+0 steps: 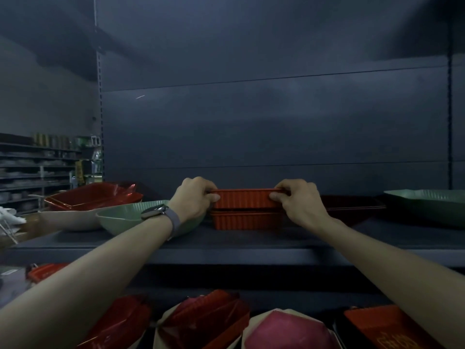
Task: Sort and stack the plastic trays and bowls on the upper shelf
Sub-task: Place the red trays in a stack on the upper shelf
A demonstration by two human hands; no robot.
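Observation:
A ribbed orange-red rectangular tray (245,199) sits on top of a second tray of the same kind (246,220) in the middle of the upper shelf (226,244). My left hand (193,201) grips the top tray's left rim, thumb on the side wall. At the right rim my right hand (299,201) grips it the same way. A green ribbed bowl (120,219) stands left of the stack, partly behind my left wrist. A beige bowl (73,219) lies further left, with red trays (93,197) behind it.
Dark red flat trays (352,205) lie right of the stack and a green tray (427,205) stands at the far right. Below the shelf edge are red, beige and pink bowls (289,331). A dark back panel closes the shelf behind.

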